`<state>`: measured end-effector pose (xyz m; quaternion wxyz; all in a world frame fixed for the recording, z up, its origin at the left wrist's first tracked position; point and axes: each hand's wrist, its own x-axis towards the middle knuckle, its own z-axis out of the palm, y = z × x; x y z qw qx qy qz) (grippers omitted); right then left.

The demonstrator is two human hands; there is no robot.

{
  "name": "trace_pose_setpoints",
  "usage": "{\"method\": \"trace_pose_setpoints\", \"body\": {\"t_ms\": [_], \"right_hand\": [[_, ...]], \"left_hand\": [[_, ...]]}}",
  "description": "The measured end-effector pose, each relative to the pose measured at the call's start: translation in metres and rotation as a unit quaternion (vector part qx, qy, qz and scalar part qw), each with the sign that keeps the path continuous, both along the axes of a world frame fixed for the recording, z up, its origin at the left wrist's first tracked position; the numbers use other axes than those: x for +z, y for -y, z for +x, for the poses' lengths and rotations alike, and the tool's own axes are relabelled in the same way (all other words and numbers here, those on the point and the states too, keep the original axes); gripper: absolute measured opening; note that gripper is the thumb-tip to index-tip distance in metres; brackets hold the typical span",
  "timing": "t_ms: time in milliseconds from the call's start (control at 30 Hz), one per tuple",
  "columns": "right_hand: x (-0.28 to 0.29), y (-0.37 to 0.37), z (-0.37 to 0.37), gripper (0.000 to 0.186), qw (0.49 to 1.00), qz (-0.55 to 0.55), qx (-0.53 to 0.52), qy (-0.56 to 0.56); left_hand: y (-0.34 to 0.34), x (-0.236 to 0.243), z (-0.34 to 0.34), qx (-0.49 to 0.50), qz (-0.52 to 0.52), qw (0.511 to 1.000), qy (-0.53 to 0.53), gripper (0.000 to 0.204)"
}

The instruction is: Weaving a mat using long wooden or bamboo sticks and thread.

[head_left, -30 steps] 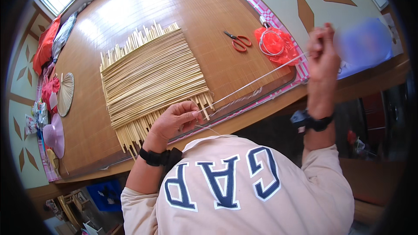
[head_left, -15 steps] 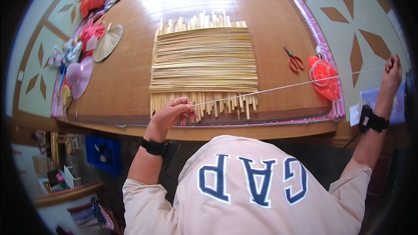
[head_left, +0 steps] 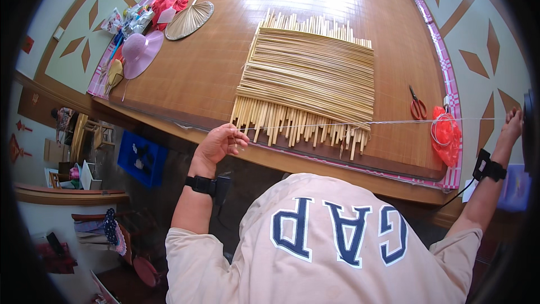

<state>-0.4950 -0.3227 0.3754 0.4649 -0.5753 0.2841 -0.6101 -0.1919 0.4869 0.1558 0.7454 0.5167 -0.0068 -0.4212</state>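
Note:
A white string [head_left: 394, 121] runs taut from my left hand [head_left: 224, 142] to my right hand [head_left: 511, 123]. My left hand pinches it near the table's front edge, beside the lower left end of a bundle of pale bamboo sticks [head_left: 309, 70]; my right hand grips it far to the right, past the table's edge. The string crosses above the protruding lower stick ends, with the long crosswise sticks behind it. Red-handled scissors [head_left: 418, 110] lie right of the bundle, next to a red plastic bag [head_left: 446, 147] with a coil of cord on it.
A wooden table [head_left: 197, 70] spans the view. At its left lie a straw fan [head_left: 188, 21], a pink hat [head_left: 140, 56] and mixed bags [head_left: 138, 18]. Below left are a blue crate [head_left: 143, 160] and a red stool [head_left: 147, 270]. A patterned wall [head_left: 450, 50] bounds the right.
My right hand moved outward to the right, then slightly lower, stretching a longer length of string. My left hand still pinches the string. The view has swung, shifting the bundle rightward.

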Motion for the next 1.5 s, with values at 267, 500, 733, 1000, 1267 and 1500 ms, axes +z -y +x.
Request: {"method": "trace_pose_setpoints", "body": {"t_ms": [267, 500, 733, 1000, 1267, 1500], "right_hand": [[-0.044, 0.075, -0.015, 0.025, 0.998, 0.015, -0.045, -0.044], [-0.087, 0.104, -0.058, 0.018, 0.992, 0.048, -0.108, -0.049], [-0.120, -0.053, 0.011, 0.018, 0.985, 0.098, -0.083, -0.117], [-0.161, -0.079, -0.004, 0.018, 0.973, 0.197, -0.101, -0.060], [-0.198, -0.055, -0.010, 0.017, 0.974, 0.125, -0.138, -0.125], [-0.254, -0.163, 0.041, 0.009, 0.819, -0.138, 0.211, -0.515]], "left_hand": [[-0.037, -0.015, -0.001, 0.141, -0.052, 0.988, -0.045, 0.013], [-0.038, -0.043, 0.017, 0.258, -0.167, 0.948, -0.080, 0.010], [-0.052, -0.052, 0.024, 0.331, -0.251, 0.904, -0.097, 0.011], [-0.075, -0.046, 0.034, 0.377, -0.075, 0.923, -0.002, 0.015], [-0.112, -0.041, 0.028, 0.430, -0.024, 0.902, 0.031, 0.012], [0.089, 0.048, -0.044, 0.116, 0.101, 0.968, 0.200, 0.020]]}}
